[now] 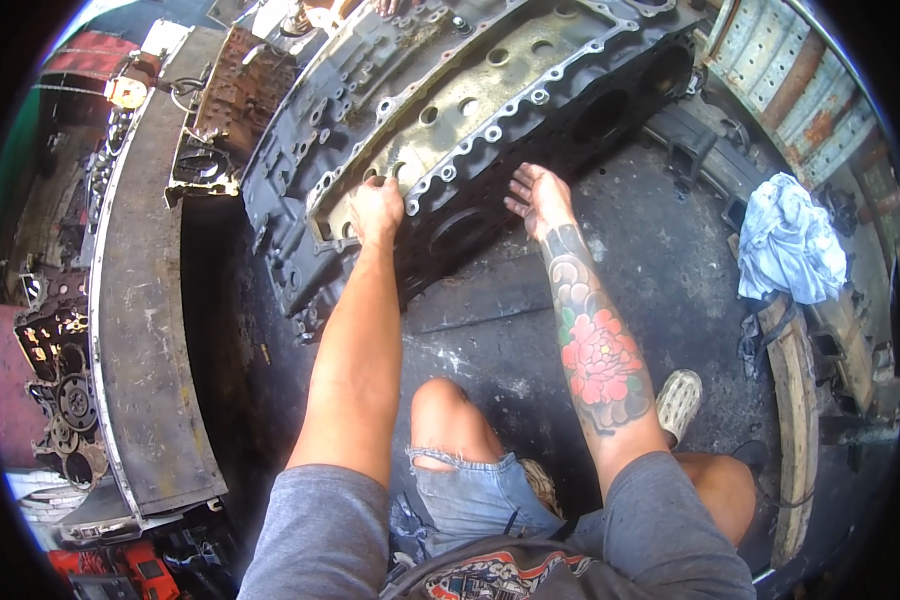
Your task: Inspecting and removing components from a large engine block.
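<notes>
A large dark engine block (330, 130) lies on its side in front of me. Along its upward side runs a long open recess (450, 105) with a pale, oily floor and several round holes, edged by a bolt-hole flange. My left hand (377, 210) is on the near flange toward the block's left end, its fingers curled over the edge into the recess. Part of those fingers is hidden. My right hand (540, 198) is beside the block's near face, where large round bores show. Its fingers are apart and nothing is in them; whether they touch the metal I cannot tell.
A long metal bench (145, 290) stands left, with a rusty engine part (240, 85) beside its far end and another engine (65, 400) beyond it. At right are a pale blue cloth (792, 238), a wooden beam (795, 430) and a corrugated metal panel (795, 80).
</notes>
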Motion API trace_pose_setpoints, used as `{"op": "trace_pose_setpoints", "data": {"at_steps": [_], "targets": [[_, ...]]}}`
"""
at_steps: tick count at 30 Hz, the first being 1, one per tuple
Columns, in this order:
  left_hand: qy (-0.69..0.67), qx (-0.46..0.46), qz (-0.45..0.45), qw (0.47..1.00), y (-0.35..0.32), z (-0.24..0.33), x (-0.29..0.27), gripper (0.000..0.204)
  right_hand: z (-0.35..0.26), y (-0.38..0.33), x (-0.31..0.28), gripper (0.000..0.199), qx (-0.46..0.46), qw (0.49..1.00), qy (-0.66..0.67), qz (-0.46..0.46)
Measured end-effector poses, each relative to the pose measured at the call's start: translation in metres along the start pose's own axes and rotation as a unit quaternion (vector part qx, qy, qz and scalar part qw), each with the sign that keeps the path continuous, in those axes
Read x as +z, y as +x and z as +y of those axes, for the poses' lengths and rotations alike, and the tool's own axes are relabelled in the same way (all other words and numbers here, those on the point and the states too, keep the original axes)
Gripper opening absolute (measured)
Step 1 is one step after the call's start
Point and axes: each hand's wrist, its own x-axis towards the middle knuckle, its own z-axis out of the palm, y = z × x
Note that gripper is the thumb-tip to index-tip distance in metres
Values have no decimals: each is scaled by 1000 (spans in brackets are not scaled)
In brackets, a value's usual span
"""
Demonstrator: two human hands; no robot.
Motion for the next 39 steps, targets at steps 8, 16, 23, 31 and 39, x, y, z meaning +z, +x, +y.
{"op": "trace_pose_setpoints", "data": {"at_steps": [8, 16, 23, 31, 39], "targets": [[-3, -10, 8, 1000, -8, 7, -6, 44, 4, 11, 5, 55, -11, 995, 89, 47], [1, -20, -3, 1000, -12, 11, -7, 44, 56, 6, -2, 15, -42, 989, 48, 134], [1, -18, 10, 1000, -3, 11, -4, 45, 126, -18, 13, 23, 46, 996, 55, 45], [4, -3, 37, 999, -12, 8, 4, 45, 129, -19, 26, 49, 78, 992, 95, 25], [-11, -12, 5, 1000, -13, 12, -12, 39, 126, -16, 37, 55, 100, 984, 148, 26]]}}
